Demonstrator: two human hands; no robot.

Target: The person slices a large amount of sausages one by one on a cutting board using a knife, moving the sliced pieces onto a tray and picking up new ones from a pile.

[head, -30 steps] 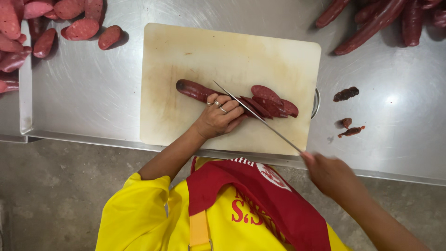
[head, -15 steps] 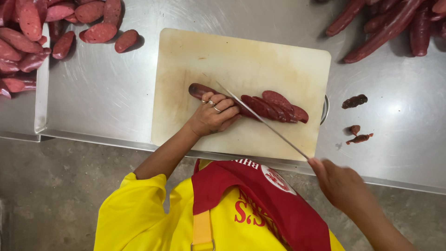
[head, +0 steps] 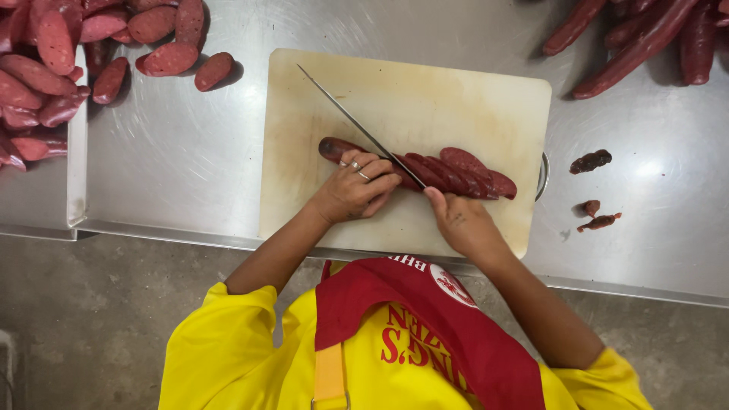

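At far left, a heap of dark red oval sausage slices point(head: 45, 76) spread over the brushed steel table point(head: 167, 159), spilling across a raised seam near the table's left edge. Bare steel between that heap and the pale rectangular plastic cutting board point(head: 410, 106), enough room for a forearm. Board's near edge almost flush with the table's front lip, concrete floor below. On the board, a long dark red sausage point(head: 338, 148) lying crosswise, its uncut stub poking out to the left of the left hand point(head: 353, 190); ringed fingers point(head: 372, 178) pressed together and curled down on the sausage. Thin long steel knife point(head: 357, 125) slanting from the board's upper left down to the right hand point(head: 459, 220), fingers wrapped shut around the handle, thumb up along it, blade meeting the sausage just beside the left knuckles. Fanned cut slices point(head: 463, 171) overlapping right of the blade. Past the board's right edge, a few dark scraps point(head: 592, 161) on open steel; whole red sausages point(head: 645, 34) piled at the top right corner. Compared with half a second earlier: blade swung from pointing toward the body to pointing away, right hand moved up from beyond the table edge onto the board.
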